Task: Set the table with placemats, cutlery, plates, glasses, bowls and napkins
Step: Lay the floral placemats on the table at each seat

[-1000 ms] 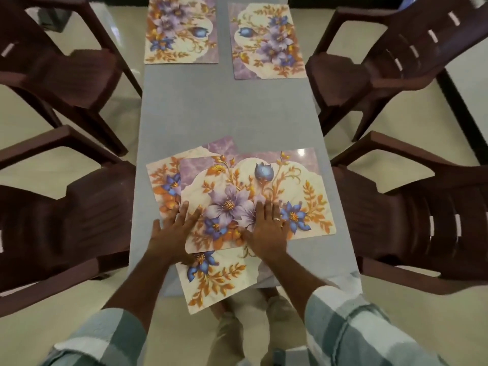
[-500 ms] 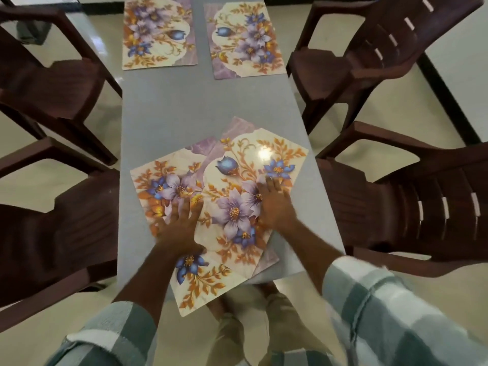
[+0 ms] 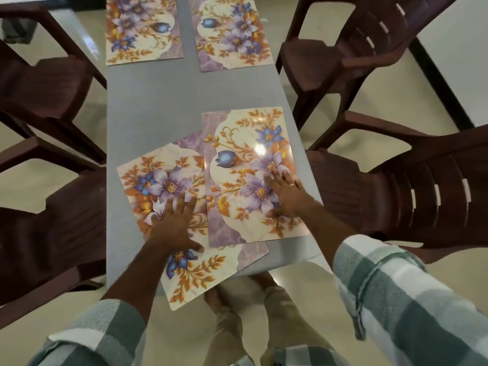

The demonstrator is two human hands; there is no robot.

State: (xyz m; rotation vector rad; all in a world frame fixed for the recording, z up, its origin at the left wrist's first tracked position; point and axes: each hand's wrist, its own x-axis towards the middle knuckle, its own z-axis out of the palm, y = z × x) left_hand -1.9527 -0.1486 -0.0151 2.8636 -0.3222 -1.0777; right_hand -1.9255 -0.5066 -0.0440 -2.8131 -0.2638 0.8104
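Two floral placemats lie at the near end of the grey table (image 3: 148,101). The right placemat (image 3: 237,143) sits straight along the table's right edge, and my right hand (image 3: 287,194) presses flat on it with spread fingers. It overlaps the left placemat (image 3: 155,173), which lies skewed with its near corner hanging past the table's front edge. My left hand (image 3: 174,223) rests flat on that one. Two more placemats lie side by side at the far end, one on the left (image 3: 142,30) and one on the right (image 3: 232,35).
Dark brown plastic chairs stand on both sides: two on the left (image 3: 50,88) (image 3: 52,233) and two on the right (image 3: 351,51) (image 3: 412,186), close to the table edges. My feet (image 3: 237,291) show below the table's front edge on the cream floor.
My right hand has slid the top placemat to the right and turned it straight along the right edge. The left hand stays on the lower placemat, which shifted slightly.
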